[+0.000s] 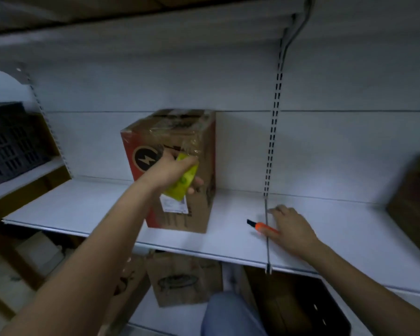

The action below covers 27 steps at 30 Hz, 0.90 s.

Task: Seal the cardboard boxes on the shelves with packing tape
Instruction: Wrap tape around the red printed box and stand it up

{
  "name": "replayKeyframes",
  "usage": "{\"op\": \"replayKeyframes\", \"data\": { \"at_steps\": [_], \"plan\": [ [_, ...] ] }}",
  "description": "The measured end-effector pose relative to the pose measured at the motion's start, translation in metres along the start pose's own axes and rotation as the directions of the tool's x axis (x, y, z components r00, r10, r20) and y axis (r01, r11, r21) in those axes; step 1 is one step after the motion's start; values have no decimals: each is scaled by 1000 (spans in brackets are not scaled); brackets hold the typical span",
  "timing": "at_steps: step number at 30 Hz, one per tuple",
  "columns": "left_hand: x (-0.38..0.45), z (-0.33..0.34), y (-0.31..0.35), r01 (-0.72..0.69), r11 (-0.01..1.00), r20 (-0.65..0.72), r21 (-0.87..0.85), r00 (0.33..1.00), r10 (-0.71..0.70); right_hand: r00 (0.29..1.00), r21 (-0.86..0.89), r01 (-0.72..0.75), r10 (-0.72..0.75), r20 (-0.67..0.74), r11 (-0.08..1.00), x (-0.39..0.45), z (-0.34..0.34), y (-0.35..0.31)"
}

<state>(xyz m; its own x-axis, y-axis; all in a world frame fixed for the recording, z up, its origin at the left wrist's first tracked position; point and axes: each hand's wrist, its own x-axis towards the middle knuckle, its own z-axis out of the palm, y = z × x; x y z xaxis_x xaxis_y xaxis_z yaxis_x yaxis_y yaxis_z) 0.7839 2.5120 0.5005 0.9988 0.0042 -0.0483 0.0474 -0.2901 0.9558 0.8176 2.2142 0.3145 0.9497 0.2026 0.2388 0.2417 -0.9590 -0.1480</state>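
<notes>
box upright on shelf, tape across top | left hand grips yellow dispenser at box front | right hand flat on orange cutter, fingers relaxed | advice: keep tape taut, cut close, press end down flat

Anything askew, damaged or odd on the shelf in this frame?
Yes: the tape on the cardboard box looks wrinkled and bunched over its top front edge instead of flat. The left hand grips a yellow tape holder there. Right hand is on an orange cutter.
</notes>
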Motion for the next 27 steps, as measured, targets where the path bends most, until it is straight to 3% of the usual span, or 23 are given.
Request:
{"op": "replayKeyframes", "data": {
  "at_steps": [2, 7, 8, 11, 13, 15, 17, 22, 27],
  "plan": [
    [2, 3, -5, 10, 1000, -27, -19, 1000, -10, 991, -89, 14, -2, 131, 996, -18, 22, 18],
    [9, 4, -19, -8, 1000, -51, -12, 999, 8, 1000, -117, -18, 21, 23, 993, -28, 34, 14],
    [9, 3, -21, -11, 1000, -44, -22, 999, 10, 999, -76, -42, 40, -35, 996, -30, 32, 10],
    [10, 2, -24, -36, 999, -35, -34, 999, 35, 961, 274, -67, 136, -241, 959, -29, 1, -20],
    [10, 1, -24, -54, 997, -46, -59, 998, 51, 920, 376, 69, 88, -383, 924, -22, -33, -47],
    [9, 1, -24, -61, 995, -61, -81, 997, 56, 850, 327, 243, -38, -526, 913, -11, -72, -76],
    [7, 2, -23, -61, 993, -66, -104, 996, 54, 802, 258, 348, -144, -579, 901, 3, -106, -103],
    [2, 4, -21, -76, 984, -81, -158, 995, 64, 861, 93, 377, -312, -401, 922, 37, -136, -155],
    [2, 1, -20, -63, 981, -70, -181, 996, 51, 897, 56, 319, -282, -342, 946, 37, -128, -152]
  ]
}}
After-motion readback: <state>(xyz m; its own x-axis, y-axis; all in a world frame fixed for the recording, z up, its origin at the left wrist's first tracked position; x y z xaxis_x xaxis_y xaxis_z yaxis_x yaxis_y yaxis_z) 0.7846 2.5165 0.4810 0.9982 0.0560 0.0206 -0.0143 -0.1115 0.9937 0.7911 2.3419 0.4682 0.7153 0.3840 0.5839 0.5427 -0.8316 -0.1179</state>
